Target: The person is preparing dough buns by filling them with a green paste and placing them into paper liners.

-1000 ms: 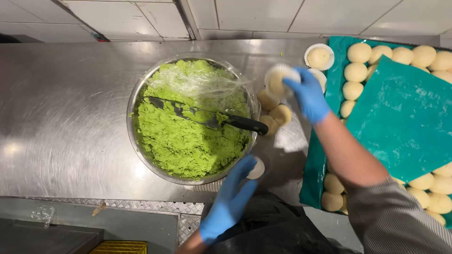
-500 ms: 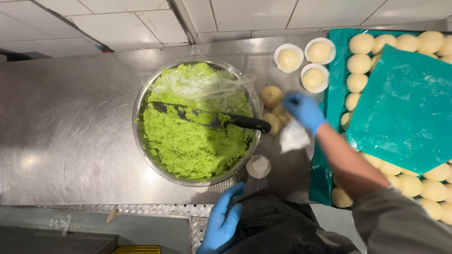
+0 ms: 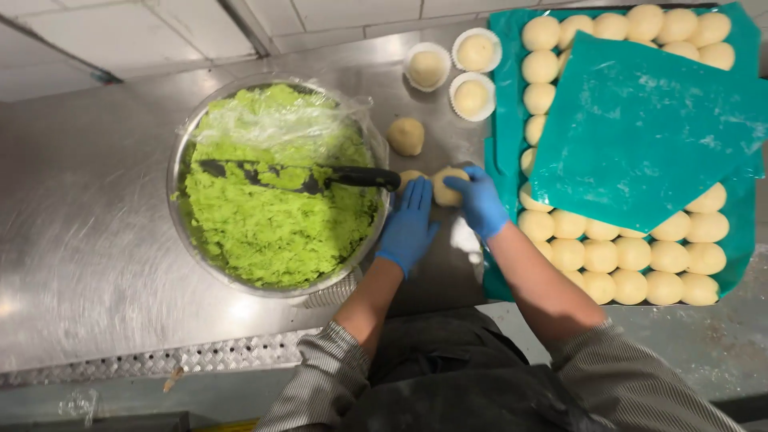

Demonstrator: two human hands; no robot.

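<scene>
Both hands wear blue gloves. My right hand (image 3: 480, 200) is closed around a pale dough ball (image 3: 446, 186) resting on the steel counter (image 3: 80, 208). My left hand (image 3: 408, 224) lies flat and open beside it, fingertips near a second dough ball (image 3: 410, 178) that it partly hides. A third dough ball (image 3: 406, 136) sits just beyond. To the left stands a metal bowl (image 3: 180, 144) of bright green paste (image 3: 264, 216), with a black-handled knife (image 3: 320, 176) lying across it and plastic wrap (image 3: 264, 120) bunched at its far side.
Three white paper cups (image 3: 432, 66) each holding a dough ball stand at the back. A tray on the right carries several rows of dough balls (image 3: 632, 256), partly covered by a teal sheet (image 3: 640, 136). A tiled wall runs behind the counter.
My right hand came back from the paper cups to the counter and closed on a dough ball. My left hand rose from the counter's near edge to lie beside it.
</scene>
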